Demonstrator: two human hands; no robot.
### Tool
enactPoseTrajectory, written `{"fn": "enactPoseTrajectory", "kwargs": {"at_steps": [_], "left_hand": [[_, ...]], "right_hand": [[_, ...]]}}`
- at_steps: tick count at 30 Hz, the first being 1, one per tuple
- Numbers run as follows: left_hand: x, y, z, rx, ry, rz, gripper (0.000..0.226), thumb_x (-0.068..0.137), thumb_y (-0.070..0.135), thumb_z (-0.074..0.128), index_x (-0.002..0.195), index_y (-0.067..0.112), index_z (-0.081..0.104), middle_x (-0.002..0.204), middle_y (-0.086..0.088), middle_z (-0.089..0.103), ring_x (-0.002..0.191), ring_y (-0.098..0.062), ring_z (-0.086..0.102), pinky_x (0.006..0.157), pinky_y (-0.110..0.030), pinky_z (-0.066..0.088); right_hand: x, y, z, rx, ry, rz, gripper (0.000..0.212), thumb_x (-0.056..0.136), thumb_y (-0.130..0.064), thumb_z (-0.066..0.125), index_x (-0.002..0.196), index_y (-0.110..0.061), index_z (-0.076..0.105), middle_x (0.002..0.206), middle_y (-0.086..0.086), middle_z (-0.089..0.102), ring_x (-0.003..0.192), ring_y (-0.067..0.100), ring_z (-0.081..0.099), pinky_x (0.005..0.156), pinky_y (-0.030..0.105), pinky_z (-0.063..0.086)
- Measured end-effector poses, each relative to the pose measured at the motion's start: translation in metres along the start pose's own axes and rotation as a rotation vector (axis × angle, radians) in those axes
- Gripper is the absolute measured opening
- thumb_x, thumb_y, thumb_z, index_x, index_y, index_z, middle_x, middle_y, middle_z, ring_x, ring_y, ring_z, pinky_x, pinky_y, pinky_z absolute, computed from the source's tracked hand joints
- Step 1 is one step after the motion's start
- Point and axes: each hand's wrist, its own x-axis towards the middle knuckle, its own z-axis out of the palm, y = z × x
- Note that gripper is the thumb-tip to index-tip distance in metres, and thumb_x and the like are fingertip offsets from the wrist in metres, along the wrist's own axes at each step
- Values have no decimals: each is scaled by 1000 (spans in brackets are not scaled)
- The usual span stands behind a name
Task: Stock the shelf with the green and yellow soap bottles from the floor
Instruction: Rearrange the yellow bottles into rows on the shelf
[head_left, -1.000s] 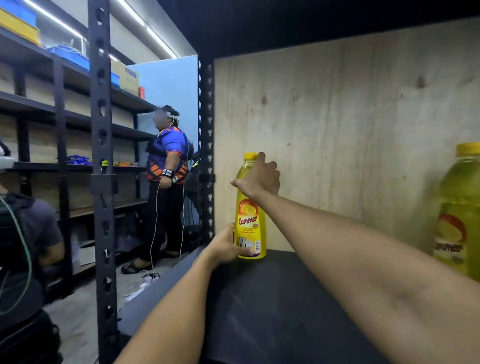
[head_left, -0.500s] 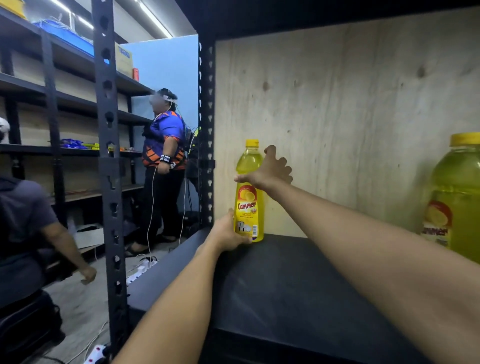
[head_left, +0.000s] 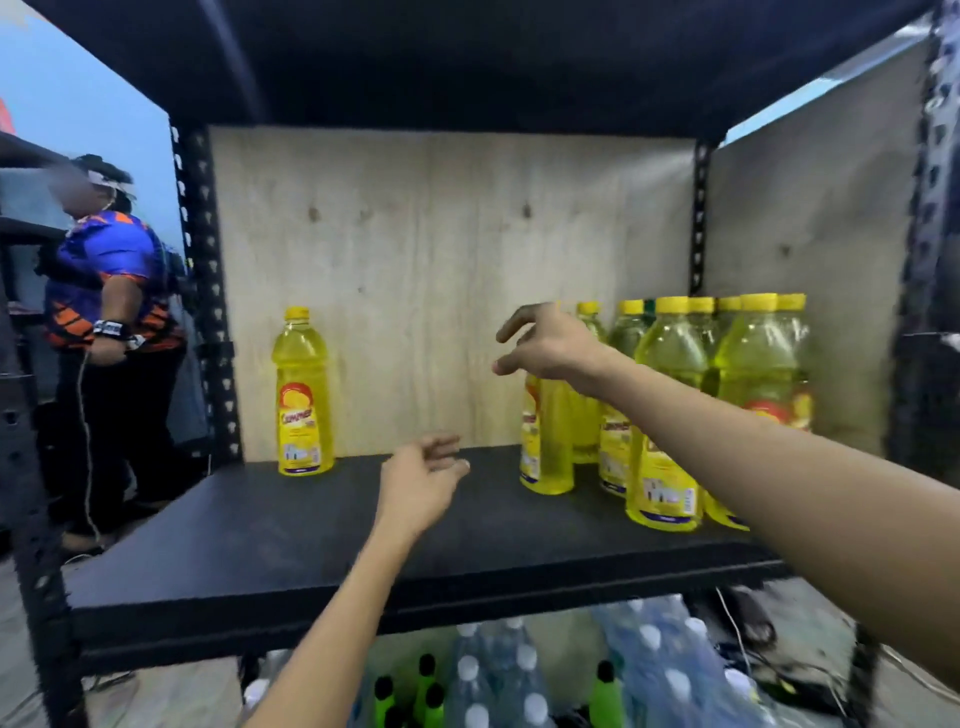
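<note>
Lone yellow bottle (head_left: 303, 392) standing upright at shelf (head_left: 260, 525) back-left corner, likely starting new row. Cluster (head_left: 670, 410) crowding right side. Left hand (head_left: 422, 480) and right hand (head_left: 550, 345) both hovering spread, gripping nothing. Green bottles (head_left: 415, 691) waiting below shelf, likely next.

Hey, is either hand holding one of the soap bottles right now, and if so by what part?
Nothing is held. The left hand and right hand are both open and empty; the lone yellow bottle stands free on the shelf.
</note>
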Motion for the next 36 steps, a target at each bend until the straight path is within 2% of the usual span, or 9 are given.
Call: {"fn": "enactPoseTrajectory", "kwargs": {"at_steps": [3,5,10,13,16,20,25,31,36], "left_hand": [[0,21,40,-66,-39,-79,37,81,12,78,114,24,67,108,7,72,82,11,61,72,-7,45],[1,29,63,-42,-60,-136,50,79,14,81,125,21,63,117,3,70,90,3,62,82,-12,45],[15,16,92,37,-116,-250,105,65,30,92,152,11,35,145,-7,52,131,-21,51,109,-34,42],[28,5,101,142,-162,-262,120,59,42,93,155,13,27,152,-6,44,138,-24,44,112,-39,41],[42,0,108,191,-213,-262,130,55,50,93,157,15,21,156,-5,38,141,-26,40,111,-38,40],[55,-6,120,175,-292,-228,127,51,53,94,154,19,28,151,-1,46,136,-22,47,108,-36,40],[63,-25,135,126,-257,-172,91,52,51,93,131,26,55,118,7,68,108,-13,62,91,-27,50],[62,-26,121,100,-288,-127,87,58,43,93,133,26,53,114,6,68,106,-13,61,88,-25,49],[57,-35,52,94,-296,-157,88,59,35,95,133,27,49,117,6,68,109,-13,64,96,-32,53]], "right_hand": [[-6,14,-35,-43,48,-15,38,70,-13,86,105,-12,71,89,10,71,70,16,60,52,22,41],[-4,25,-49,-47,46,0,42,70,-16,86,108,-11,69,89,12,70,71,18,58,54,23,41],[27,47,-42,18,102,55,65,71,-20,86,128,-10,56,111,15,67,97,25,62,83,34,52],[47,57,-22,-3,134,74,82,69,-28,88,137,-9,45,128,16,59,121,32,55,93,37,49],[61,65,-3,36,176,96,90,67,-32,89,137,-7,39,130,17,56,123,36,54,92,37,48],[74,77,12,43,184,144,87,65,-35,90,132,-5,42,126,17,60,118,36,58,86,37,51],[79,99,24,-5,176,157,77,64,-42,89,121,-4,54,119,15,63,111,33,61,69,29,43],[70,97,34,17,278,148,64,61,-47,88,103,-6,65,105,13,69,98,31,66,64,29,43],[62,52,66,26,276,104,63,58,-55,87,97,-11,66,100,12,69,94,30,66,63,30,45]]}}
